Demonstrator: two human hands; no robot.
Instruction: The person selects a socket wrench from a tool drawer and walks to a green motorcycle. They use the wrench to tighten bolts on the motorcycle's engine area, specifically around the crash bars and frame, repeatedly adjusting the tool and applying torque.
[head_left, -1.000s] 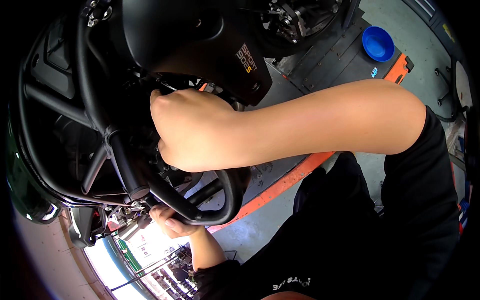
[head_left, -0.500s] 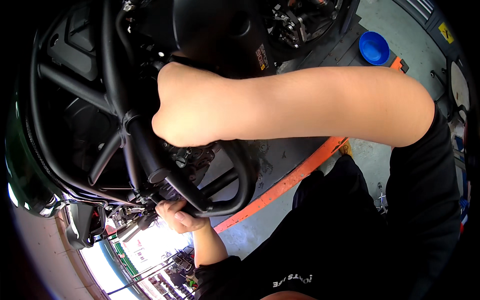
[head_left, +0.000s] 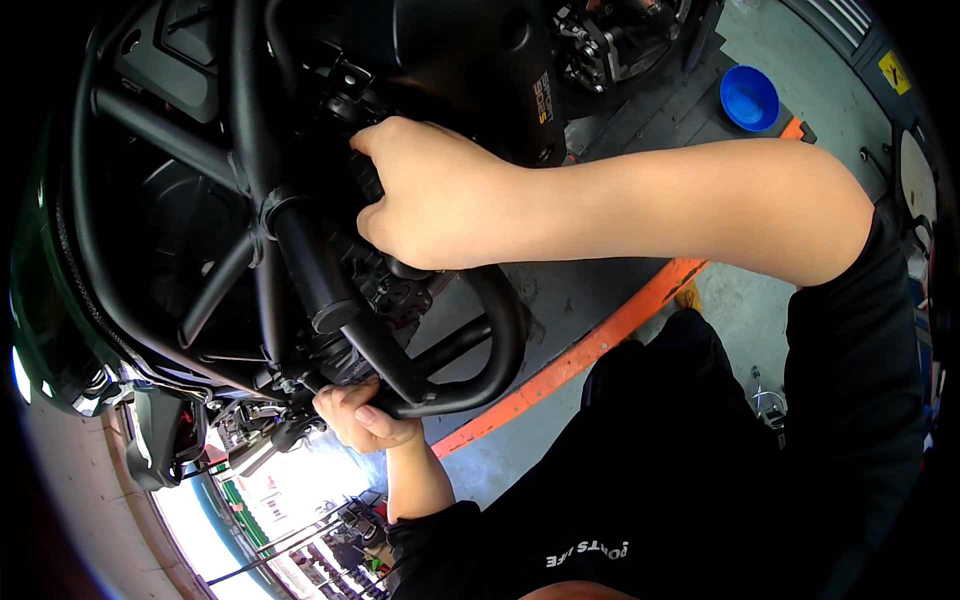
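A motorcycle with a black tubular crash bar (head_left: 484,372) fills the left side. My left hand (head_left: 365,416) is closed around the lower end of the bar, its thumb lying over the curled fingers. My right hand (head_left: 438,198) reaches in from the right between the frame tubes and the black side cover (head_left: 460,70). Its fingers bend toward dark engine parts; most of the fingertips and whatever they hold are hidden in shadow. Below that hand, some engine parts (head_left: 392,300) show behind the thick black frame tube (head_left: 318,270).
The motorcycle stands on a dark lift platform (head_left: 570,310) with an orange edge (head_left: 600,345). A blue bowl (head_left: 750,98) sits at the platform's far right. Down at the left are a handlebar end piece (head_left: 160,445) and, beyond, a bright doorway with a rack.
My right hand has shifted slightly right, away from the frame tube, uncovering more of its fingers and the engine. My left hand keeps its hold on the bar. The view has shifted a little.
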